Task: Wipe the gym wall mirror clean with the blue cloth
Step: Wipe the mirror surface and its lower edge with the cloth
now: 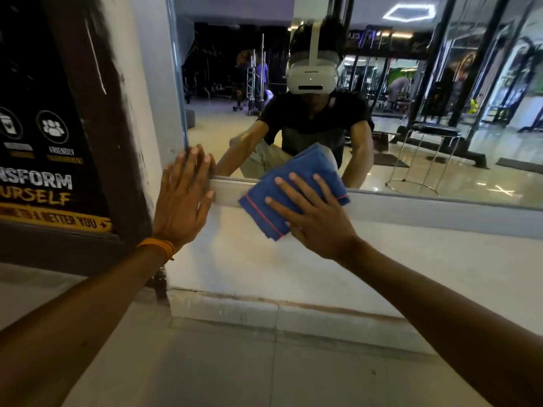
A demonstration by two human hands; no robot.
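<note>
From my remote seat I see the big frameless-looking glass wall mirror (411, 127) filling the upper right of the head view, with gym racks and a chrome-legged black stool (432, 142) reflected in it. Below it runs a pale painted wall (323, 274), and under that a light tiled floor (235, 362). At the left hangs a black printed poster with white and yellow lettering (44, 142). A grey metal frame rail (426, 210) borders the mirror's bottom edge and meets the upright side rail at the lower left corner.

The folded blue terry cloth with a thin red stripe (296, 174) lies flat against that lower left area, its upper part on the glass, its middle across the grey rail and its lower corner over the pale wall.

The right hand (317, 221) is spread flat on the cloth's lower half, fingers straight, pressing it to the surface rather than gripping it. The left hand (182, 201) is also flat and released, fingers straight, its palm on the wall beside the corner and its fingertips (194, 151) at the frame corner, just beside the cloth but apart from it. An orange thread bracelet (157, 246) circles the left wrist.
</note>
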